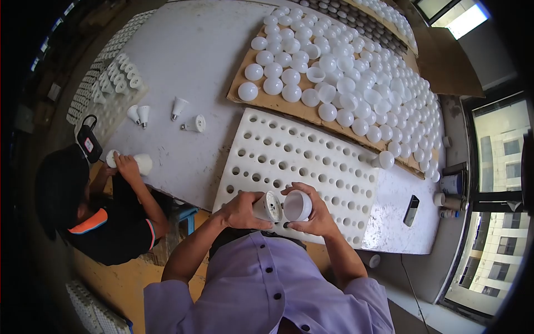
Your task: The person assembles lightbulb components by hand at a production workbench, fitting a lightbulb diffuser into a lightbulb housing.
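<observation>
My left hand is closed around a white LED bulb base, its flat round face turned toward the right. In my right hand is a white bulb cover, gripped by its sides with the open rim facing me. The two parts are close together but apart. Both hands are above the near edge of a white foam tray with rows of round holes.
Many white bulb covers crowd a cardboard sheet behind the tray. A dark phone lies at the right. Several bulb bases lie on the table at left, near a seated co-worker holding bulb parts.
</observation>
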Action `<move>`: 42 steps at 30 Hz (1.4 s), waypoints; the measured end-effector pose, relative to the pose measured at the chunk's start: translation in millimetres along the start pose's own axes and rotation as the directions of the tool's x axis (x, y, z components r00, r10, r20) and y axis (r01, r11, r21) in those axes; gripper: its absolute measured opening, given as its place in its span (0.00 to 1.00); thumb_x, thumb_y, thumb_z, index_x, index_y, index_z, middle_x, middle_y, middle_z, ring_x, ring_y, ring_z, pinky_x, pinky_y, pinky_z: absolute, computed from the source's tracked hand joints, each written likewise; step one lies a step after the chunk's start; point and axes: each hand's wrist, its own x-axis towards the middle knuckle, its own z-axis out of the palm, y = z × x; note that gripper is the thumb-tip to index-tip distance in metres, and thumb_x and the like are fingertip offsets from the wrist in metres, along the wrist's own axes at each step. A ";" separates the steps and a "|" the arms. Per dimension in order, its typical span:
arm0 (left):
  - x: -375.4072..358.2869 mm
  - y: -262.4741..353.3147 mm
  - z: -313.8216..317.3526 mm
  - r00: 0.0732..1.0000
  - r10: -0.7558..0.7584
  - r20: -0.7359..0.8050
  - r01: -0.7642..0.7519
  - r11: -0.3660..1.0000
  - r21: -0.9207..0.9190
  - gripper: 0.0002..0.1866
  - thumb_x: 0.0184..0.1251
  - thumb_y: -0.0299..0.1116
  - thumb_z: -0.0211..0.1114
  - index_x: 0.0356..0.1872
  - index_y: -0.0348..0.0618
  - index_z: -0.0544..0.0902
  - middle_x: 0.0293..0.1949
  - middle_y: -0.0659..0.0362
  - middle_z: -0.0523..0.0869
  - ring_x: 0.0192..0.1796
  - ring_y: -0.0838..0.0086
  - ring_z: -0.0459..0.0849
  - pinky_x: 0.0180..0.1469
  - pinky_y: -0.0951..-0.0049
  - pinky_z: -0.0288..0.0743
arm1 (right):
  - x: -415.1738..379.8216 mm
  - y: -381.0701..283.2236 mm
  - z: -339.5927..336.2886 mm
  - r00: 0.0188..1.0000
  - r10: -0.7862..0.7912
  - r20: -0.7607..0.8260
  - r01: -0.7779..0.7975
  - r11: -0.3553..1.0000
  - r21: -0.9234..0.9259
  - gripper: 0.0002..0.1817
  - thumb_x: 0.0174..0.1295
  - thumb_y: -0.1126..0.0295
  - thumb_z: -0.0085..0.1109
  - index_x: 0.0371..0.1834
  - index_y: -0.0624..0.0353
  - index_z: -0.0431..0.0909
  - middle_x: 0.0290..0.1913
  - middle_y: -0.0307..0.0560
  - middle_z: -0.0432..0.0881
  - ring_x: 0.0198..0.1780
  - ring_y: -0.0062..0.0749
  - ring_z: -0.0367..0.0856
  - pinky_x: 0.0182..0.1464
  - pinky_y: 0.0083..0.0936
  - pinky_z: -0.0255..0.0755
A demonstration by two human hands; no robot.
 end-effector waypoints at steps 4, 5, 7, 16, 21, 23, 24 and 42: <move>-0.6 2.5 -1.0 0.999 -0.036 0.010 0.035 0.997 0.067 0.29 0.41 0.38 0.78 0.45 0.33 0.79 0.40 0.50 0.85 0.42 0.68 0.84 0.48 0.70 0.76 | 2.0 -1.3 0.4 0.998 -0.012 0.065 0.015 0.998 -0.057 0.48 0.38 0.66 0.79 0.65 0.57 0.61 0.58 0.49 0.74 0.62 0.36 0.70 0.63 0.33 0.63; -1.0 4.1 -0.8 0.999 -0.037 0.009 0.036 0.996 0.083 0.29 0.40 0.38 0.78 0.44 0.32 0.80 0.40 0.49 0.85 0.42 0.67 0.84 0.48 0.70 0.76 | 1.7 -1.8 0.8 0.997 -0.019 0.079 0.025 0.997 -0.069 0.47 0.38 0.67 0.79 0.65 0.56 0.62 0.58 0.48 0.74 0.61 0.36 0.70 0.63 0.33 0.62; -1.7 5.8 0.0 0.999 -0.040 0.010 0.039 0.994 0.101 0.28 0.40 0.39 0.78 0.43 0.32 0.80 0.40 0.49 0.85 0.41 0.66 0.84 0.48 0.70 0.76 | 0.8 -0.3 1.8 0.996 -0.002 0.089 0.010 0.997 -0.079 0.47 0.38 0.67 0.79 0.64 0.56 0.63 0.58 0.47 0.74 0.61 0.36 0.71 0.63 0.33 0.63; -4.1 18.0 1.4 0.997 -0.072 0.017 0.065 0.965 0.256 0.30 0.37 0.39 0.78 0.42 0.32 0.81 0.37 0.48 0.86 0.39 0.67 0.86 0.46 0.71 0.77 | 1.3 -14.1 6.7 0.983 0.036 0.182 0.029 0.939 -0.343 0.46 0.37 0.66 0.78 0.63 0.57 0.64 0.59 0.50 0.73 0.59 0.43 0.74 0.59 0.35 0.69; -4.5 20.2 0.5 0.989 -0.139 0.040 0.112 0.910 0.400 0.30 0.35 0.42 0.78 0.40 0.31 0.81 0.34 0.45 0.86 0.37 0.62 0.86 0.43 0.68 0.77 | 4.8 -24.4 13.5 0.962 0.116 0.247 0.014 0.883 -0.468 0.48 0.40 0.61 0.78 0.66 0.58 0.60 0.60 0.54 0.72 0.58 0.50 0.74 0.58 0.38 0.71; -5.2 22.2 0.1 0.988 -0.149 0.050 0.117 0.909 0.400 0.29 0.35 0.42 0.78 0.39 0.31 0.81 0.34 0.45 0.86 0.37 0.62 0.86 0.43 0.68 0.77 | 5.8 -26.6 14.6 0.944 0.178 0.278 -0.017 0.867 -0.497 0.49 0.41 0.60 0.77 0.67 0.58 0.58 0.60 0.55 0.71 0.58 0.52 0.74 0.58 0.38 0.72; -5.4 22.3 -0.2 0.985 -0.160 0.059 0.123 0.907 0.402 0.29 0.35 0.43 0.78 0.38 0.31 0.81 0.33 0.45 0.86 0.37 0.62 0.86 0.42 0.68 0.77 | 6.0 -26.5 15.2 0.944 0.178 0.278 -0.017 0.867 -0.499 0.49 0.41 0.60 0.77 0.67 0.58 0.58 0.60 0.55 0.71 0.58 0.52 0.74 0.58 0.38 0.72; 3.3 56.1 15.4 0.973 -0.124 0.197 0.067 0.960 0.273 0.28 0.43 0.44 0.76 0.36 0.26 0.82 0.31 0.43 0.86 0.35 0.64 0.87 0.42 0.69 0.78 | -11.3 -14.6 36.6 0.911 -0.412 -0.031 0.384 0.872 -0.303 0.28 0.32 0.76 0.71 0.43 0.61 0.73 0.44 0.52 0.75 0.45 0.41 0.76 0.46 0.31 0.74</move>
